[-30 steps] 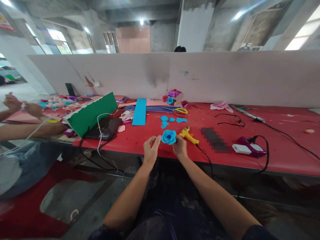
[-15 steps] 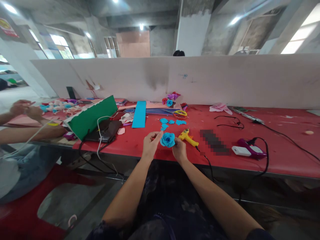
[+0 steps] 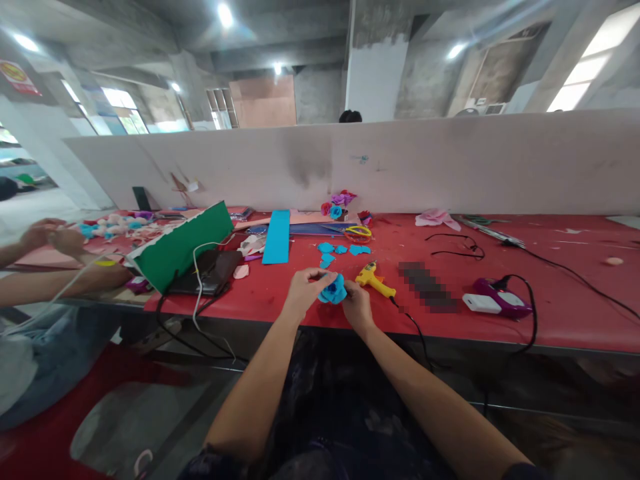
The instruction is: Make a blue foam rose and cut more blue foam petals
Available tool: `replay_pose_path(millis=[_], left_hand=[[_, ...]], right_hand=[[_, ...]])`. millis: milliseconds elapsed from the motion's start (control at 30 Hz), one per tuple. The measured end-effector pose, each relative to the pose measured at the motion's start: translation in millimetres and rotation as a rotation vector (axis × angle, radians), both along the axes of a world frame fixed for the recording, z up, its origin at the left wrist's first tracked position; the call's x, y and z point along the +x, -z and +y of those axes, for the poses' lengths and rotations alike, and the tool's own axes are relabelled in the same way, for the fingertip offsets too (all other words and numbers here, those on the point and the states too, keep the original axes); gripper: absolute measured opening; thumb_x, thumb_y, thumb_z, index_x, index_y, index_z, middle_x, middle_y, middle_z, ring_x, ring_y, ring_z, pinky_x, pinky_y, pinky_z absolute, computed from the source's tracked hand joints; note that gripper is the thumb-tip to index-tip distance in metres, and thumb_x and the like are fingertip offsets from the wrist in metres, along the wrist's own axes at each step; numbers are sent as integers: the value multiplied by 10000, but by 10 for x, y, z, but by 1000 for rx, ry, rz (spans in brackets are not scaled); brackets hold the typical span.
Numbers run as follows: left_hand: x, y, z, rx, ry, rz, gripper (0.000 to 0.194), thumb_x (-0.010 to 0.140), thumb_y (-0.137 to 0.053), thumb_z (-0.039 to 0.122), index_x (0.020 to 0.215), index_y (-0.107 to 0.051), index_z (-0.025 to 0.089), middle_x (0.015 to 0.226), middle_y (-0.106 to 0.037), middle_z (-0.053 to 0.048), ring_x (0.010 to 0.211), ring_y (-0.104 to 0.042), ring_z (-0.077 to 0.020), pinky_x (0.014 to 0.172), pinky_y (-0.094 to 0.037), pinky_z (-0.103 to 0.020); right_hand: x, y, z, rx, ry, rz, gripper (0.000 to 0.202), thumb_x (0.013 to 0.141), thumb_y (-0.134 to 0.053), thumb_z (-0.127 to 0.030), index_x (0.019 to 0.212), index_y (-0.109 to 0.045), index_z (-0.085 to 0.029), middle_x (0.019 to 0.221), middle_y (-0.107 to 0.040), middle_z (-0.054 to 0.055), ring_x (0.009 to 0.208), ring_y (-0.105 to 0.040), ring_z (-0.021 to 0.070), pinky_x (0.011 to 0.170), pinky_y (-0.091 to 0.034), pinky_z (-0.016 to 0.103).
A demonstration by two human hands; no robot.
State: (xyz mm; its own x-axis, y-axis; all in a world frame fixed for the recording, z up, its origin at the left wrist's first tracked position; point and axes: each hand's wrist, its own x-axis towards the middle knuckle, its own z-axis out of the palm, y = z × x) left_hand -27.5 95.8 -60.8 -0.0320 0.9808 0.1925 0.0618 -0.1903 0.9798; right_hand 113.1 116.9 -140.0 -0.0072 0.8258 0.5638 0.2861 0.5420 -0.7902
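A blue paper flower [image 3: 333, 291] with a darker blue centre is held over the front of the red table, between my two hands. My left hand [image 3: 303, 293] pinches its upper left petals with thumb and fingers. From the right, my right hand [image 3: 358, 305] grips the flower low at its edge; those fingertips are partly hidden behind the petals. Just right of that hand lies a yellow glue gun [image 3: 376, 280]. Several cut blue petals [image 3: 327, 248] lie on the table beyond the flower.
Scissors [image 3: 357, 232] with yellow and red handles lie behind the petals, near a blue strip [image 3: 276, 237]. Finished flowers [image 3: 340, 203] stand by the partition. A green board [image 3: 183, 247] divides off a co-worker's hands [image 3: 53, 237]. At right are glasses [image 3: 457, 245] and a purple power socket [image 3: 503, 300].
The flower has been tilted and turned slightly, and my left fingers have shifted over onto its upper petals. My right hand still holds its edge. The view has moved a little.
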Motion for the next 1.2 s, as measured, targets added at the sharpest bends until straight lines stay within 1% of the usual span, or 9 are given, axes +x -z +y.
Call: replay_pose_path(millis=[167, 300, 400, 500, 633, 733, 867, 1000, 1200], left_hand=[[36, -19, 23, -8, -49, 35, 305, 678, -713, 441, 659, -731, 137, 575, -636, -6, 575, -550, -136, 536, -412, -233], [-21, 24, 21, 19, -70, -42, 381, 721, -663, 510, 704, -730, 135, 640, -676, -31, 647, -595, -158, 630, -458, -261], [-91, 124, 62, 38, -127, -115, 373, 717, -665, 500, 800, -735, 143, 690, -699, -44, 686, -620, -169, 691, -479, -287], [-96, 276, 118, 17, -88, -105, 316, 593, -773, 379, 802, -732, 147, 719, -715, -46, 714, -635, -187, 724, -486, -308], [37, 463, 134, -9, -45, -58, 218, 560, -782, 275, 727, -729, 145, 688, -710, -38, 704, -637, -195, 711, -489, -316], [144, 534, 118, 11, -101, -78, 173, 598, -747, 257, 734, -727, 151, 639, -686, -10, 658, -616, -173, 677, -480, -298], [197, 516, 97, 25, -178, -118, 169, 624, -737, 261, 757, -743, 158, 667, -706, 0, 701, -623, -176, 703, -474, -289], [206, 427, 80, 31, -162, -262, 205, 599, -767, 257, 778, -757, 158, 708, -734, -12, 754, -643, -192, 756, -484, -306], [226, 331, 74, 16, -155, -421, 168, 609, -764, 255, 742, -744, 155, 743, -739, -33, 784, -650, -183, 781, -480, -305]], right_hand=[[10, 28, 12, -10, -21, 24, 212, 722, -482, -157, 715, -693, -176, 740, -688, 37, 707, -605, 177, 759, -471, 294], [1, 60, 35, -20, -36, 59, 191, 746, -505, -179, 697, -689, -181, 741, -691, 36, 721, -621, 184, 738, -481, 288], [-15, 65, 39, -36, -32, 84, 208, 783, -498, -200, 694, -685, -181, 691, -688, 38, 666, -635, 186, 657, -498, 273], [-21, 51, 33, -50, -47, 89, 206, 811, -513, -231, 721, -691, -181, 627, -676, 30, 581, -635, 178, 594, -509, 260], [-6, 34, 21, -43, -61, 84, 189, 803, -523, -204, 725, -695, -191, 648, -682, 29, 600, -644, 181, 604, -513, 256], [-2, 25, 13, -43, -66, 86, 201, 792, -511, -168, 712, -694, -195, 640, -673, 23, 587, -632, 179, 589, -508, 254], [-18, -2, -4, -49, -84, 101, 190, 817, -527, -202, 755, -707, -202, 680, -678, 19, 561, -614, 160, 564, -502, 243], [-33, -15, -18, -62, -105, 122, 173, 837, -565, -274, 797, -719, -205, 710, -686, 17, 527, -585, 133, 557, -487, 233], [-29, 1, -23, -74, -117, 140, 171, 835, -577, -288, 810, -718, -195, 659, -659, 11, 510, -567, 125, 550, -467, 231]])
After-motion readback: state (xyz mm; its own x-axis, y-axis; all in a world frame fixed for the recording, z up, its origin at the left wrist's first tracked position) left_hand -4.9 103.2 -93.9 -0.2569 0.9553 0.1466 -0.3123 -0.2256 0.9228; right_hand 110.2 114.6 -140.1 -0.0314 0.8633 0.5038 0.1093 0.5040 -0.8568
